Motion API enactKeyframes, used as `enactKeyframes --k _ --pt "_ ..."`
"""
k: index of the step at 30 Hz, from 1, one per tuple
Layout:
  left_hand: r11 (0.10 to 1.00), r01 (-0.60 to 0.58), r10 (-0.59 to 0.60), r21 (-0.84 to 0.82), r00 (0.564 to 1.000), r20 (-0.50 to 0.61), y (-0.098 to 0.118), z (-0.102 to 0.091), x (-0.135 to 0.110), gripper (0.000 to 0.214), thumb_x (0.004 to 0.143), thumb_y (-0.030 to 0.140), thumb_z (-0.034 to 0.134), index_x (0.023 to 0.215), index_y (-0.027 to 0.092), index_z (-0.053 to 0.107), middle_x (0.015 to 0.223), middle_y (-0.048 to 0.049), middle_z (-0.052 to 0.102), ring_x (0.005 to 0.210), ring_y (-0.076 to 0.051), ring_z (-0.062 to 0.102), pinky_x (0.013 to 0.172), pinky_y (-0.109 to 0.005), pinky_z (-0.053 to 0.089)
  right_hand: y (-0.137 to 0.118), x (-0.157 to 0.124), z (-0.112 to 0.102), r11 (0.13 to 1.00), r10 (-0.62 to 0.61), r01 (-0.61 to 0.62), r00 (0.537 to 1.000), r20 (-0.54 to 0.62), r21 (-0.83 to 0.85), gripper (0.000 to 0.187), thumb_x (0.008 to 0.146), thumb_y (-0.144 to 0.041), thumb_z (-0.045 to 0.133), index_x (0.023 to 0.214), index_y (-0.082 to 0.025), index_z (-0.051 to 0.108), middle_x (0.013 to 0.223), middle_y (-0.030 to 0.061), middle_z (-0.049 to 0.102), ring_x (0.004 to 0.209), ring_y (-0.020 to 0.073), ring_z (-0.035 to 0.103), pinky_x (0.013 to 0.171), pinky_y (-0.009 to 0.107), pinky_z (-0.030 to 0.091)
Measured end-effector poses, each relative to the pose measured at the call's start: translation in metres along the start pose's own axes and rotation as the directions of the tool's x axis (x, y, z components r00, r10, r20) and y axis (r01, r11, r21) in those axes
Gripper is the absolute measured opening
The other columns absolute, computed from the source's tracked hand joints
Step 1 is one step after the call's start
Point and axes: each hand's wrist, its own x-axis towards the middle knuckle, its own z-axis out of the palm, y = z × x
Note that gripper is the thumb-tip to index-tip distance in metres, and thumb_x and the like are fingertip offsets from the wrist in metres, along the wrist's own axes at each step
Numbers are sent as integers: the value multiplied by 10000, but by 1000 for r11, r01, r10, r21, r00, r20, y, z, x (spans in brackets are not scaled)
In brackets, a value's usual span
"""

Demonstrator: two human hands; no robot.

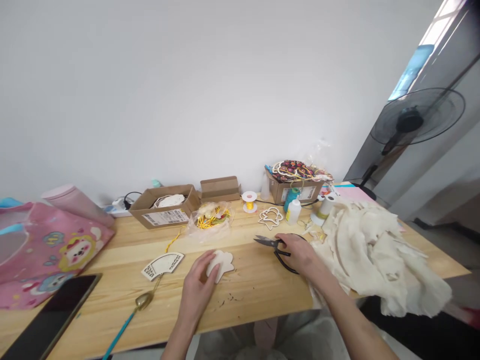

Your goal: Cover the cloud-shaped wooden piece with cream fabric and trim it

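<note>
My left hand [201, 281] has its fingers and thumb closed on a cream flower-shaped piece [224, 264], low over the wooden table. To the right, my right hand [297, 251] grips black-handled scissors [279, 245] by the handles, with the blades pointing left. Crumpled cream cloth [375, 250] lies right beside my right forearm. Behind the scissors is a flower-outline frame [270, 218]. A fan-shaped tag [163, 265] with a yellow cord and a tassel lies left of my left hand.
A cardboard box [165, 216], a bag of yellow cords [211, 220], a spool [249, 202], a white bottle [293, 212] and a filled box [294, 192] line the back. A phone [56, 315] and pink bag [71, 245] lie left. A fan [410, 120] stands right.
</note>
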Motion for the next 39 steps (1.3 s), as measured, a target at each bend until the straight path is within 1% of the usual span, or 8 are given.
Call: enactKeyframes --k 5,11,16,21,30,35,37,39 --pt "1000 -17 17 -23 1000 -10 -2 -1 -2 224 763 343 533 894 201 646 1057 -80 635 1031 -220 556 938 -427 412 -4 11 18 997 -69 71 997 -33 42 420 639 -75 503 1041 -169 579 967 77 632 925 201 554 813 320 427" --pt "998 1 -3 -58 999 -40 0 -3 -2 201 758 342 537 815 194 661 1013 -76 647 994 -216 572 920 -407 423 0 15 29 978 -153 167 982 -107 126 419 608 -42 469 981 -179 601 991 45 633 959 176 542 876 309 412" --pt "980 129 -142 -154 987 -77 -1 -3 -1 239 750 365 544 845 173 649 997 -87 651 981 -218 576 919 -393 413 4 11 32 964 -165 196 971 -173 182 348 649 -110 471 971 -159 595 946 65 651 891 180 576 813 322 460" --pt "910 267 -314 -318 943 -107 2 -3 0 306 724 385 565 903 144 623 962 -102 667 922 -221 607 851 -368 453 9 10 34 951 -197 234 962 -187 202 353 638 -130 464 960 -178 598 938 71 653 899 211 581 804 373 469" --pt "891 279 -349 -359 925 -148 6 -4 3 323 708 403 568 898 142 594 953 -112 671 910 -216 614 820 -360 475 11 11 38 944 -240 280 946 -219 175 335 620 -102 468 900 -170 640 957 92 646 929 229 565 822 400 464" --pt "875 301 -371 -379 920 -125 5 -5 6 356 668 431 603 878 143 608 931 -103 679 897 -223 616 826 -367 474 4 11 32 936 -183 245 952 -243 252 293 652 -96 488 867 -208 653 973 76 632 940 219 553 826 368 457" --pt "869 305 -377 -390 918 -122 6 -5 7 375 648 446 616 866 142 613 918 -99 681 889 -226 616 825 -367 473 2 12 27 926 -86 189 949 -304 327 224 701 -142 496 839 -215 657 966 74 633 929 207 561 832 343 454" --pt "867 309 -382 -391 916 -122 7 -6 8 384 643 456 615 864 141 615 918 -98 680 891 -228 612 827 -368 470 5 12 18 888 81 110 919 -387 447 175 753 -224 487 803 -203 654 921 76 645 897 202 578 826 342 453"
